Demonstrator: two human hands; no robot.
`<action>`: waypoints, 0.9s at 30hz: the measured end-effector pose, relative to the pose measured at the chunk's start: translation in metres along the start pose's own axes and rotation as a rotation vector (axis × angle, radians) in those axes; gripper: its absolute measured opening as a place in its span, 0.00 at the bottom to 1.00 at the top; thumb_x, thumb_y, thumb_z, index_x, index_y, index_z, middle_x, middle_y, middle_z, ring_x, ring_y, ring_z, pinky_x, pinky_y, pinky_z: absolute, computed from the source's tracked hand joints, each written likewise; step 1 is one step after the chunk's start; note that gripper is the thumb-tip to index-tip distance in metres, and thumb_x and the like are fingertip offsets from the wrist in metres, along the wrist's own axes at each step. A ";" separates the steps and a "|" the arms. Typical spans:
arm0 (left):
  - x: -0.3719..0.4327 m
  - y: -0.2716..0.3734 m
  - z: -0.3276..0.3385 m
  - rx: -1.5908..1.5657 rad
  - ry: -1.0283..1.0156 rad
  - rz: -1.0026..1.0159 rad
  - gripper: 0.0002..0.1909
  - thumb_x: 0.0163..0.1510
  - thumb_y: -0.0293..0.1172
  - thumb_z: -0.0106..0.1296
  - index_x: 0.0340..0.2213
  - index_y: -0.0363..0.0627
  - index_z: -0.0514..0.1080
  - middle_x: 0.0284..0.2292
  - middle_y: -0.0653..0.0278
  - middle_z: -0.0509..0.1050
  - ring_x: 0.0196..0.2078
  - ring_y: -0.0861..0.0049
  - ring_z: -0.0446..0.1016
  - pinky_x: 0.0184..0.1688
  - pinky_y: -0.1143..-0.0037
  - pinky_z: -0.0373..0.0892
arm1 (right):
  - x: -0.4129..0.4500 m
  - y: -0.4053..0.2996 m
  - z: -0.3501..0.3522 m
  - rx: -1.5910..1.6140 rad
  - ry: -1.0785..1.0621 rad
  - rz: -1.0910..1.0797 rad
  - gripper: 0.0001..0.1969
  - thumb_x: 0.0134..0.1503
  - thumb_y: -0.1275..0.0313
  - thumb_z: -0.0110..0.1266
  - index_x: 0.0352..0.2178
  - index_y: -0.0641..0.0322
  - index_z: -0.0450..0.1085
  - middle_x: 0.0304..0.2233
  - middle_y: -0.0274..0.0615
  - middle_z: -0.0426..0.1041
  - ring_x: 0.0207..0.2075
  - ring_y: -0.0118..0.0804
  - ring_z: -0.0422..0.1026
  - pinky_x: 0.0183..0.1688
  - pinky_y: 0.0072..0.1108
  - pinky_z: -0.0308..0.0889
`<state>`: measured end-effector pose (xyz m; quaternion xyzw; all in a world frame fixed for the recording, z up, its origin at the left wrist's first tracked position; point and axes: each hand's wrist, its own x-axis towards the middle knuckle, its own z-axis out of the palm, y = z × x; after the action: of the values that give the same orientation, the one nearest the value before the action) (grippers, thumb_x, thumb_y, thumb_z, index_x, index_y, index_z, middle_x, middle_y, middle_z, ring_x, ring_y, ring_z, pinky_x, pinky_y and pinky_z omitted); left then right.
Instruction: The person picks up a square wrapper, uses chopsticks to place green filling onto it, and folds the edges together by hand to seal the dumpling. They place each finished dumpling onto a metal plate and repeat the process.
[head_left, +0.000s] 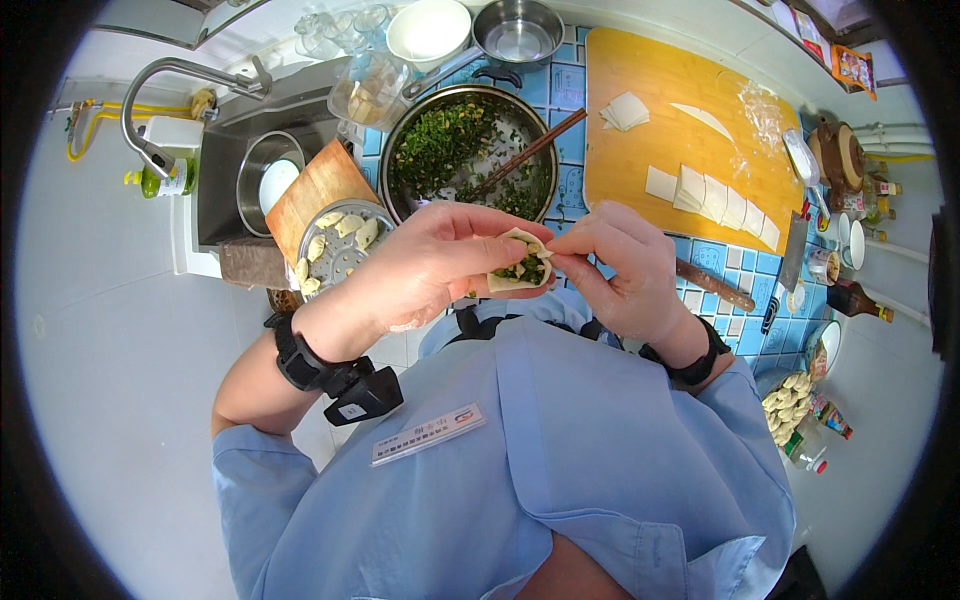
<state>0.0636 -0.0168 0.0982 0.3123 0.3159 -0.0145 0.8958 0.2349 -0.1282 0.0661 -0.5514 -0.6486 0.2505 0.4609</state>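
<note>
My left hand cradles a dumpling wrapper with green chopped filling in it, the thumb resting on the filling. At the wrapper's right edge, my right hand pinches the dough between thumb and forefinger. The wrapper is partly folded, with its filling still showing. Just beyond my hands sits a wide steel basin of the same chopped greens, a pair of wooden chopsticks leaning in it. Left of my left hand, a perforated steel steamer tray carries several folded dumplings.
A yellow cutting board at right bears overlapping wrapper sheets and a small stack. Nearby lie a rolling pin and a cleaver. A wooden board bridges the sink. A saucepan stands behind the basin.
</note>
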 end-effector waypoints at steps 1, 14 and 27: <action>0.000 -0.002 0.002 0.043 0.018 0.032 0.13 0.52 0.20 0.41 0.41 0.29 0.65 0.38 0.53 0.70 0.39 0.71 0.71 0.44 0.71 0.69 | 0.000 0.000 0.001 -0.068 0.046 -0.097 0.07 0.39 0.80 0.56 0.25 0.63 0.69 0.21 0.39 0.67 0.22 0.37 0.65 0.24 0.22 0.61; 0.001 -0.001 0.010 0.194 0.066 0.052 0.14 0.51 0.19 0.43 0.41 0.30 0.66 0.34 0.57 0.72 0.35 0.78 0.72 0.41 0.80 0.69 | -0.001 -0.011 0.000 -0.148 0.043 -0.195 0.10 0.36 0.80 0.57 0.24 0.66 0.68 0.21 0.39 0.67 0.22 0.37 0.66 0.23 0.23 0.62; -0.003 0.001 0.008 0.603 0.011 0.047 0.15 0.49 0.17 0.45 0.41 0.33 0.67 0.33 0.61 0.73 0.35 0.81 0.72 0.37 0.84 0.68 | 0.012 -0.013 -0.011 0.046 -0.122 0.124 0.08 0.38 0.76 0.59 0.22 0.62 0.68 0.19 0.38 0.65 0.22 0.37 0.66 0.24 0.22 0.61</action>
<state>0.0663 -0.0216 0.1051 0.5716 0.2950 -0.0853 0.7609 0.2388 -0.1225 0.0854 -0.5634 -0.6343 0.3265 0.4166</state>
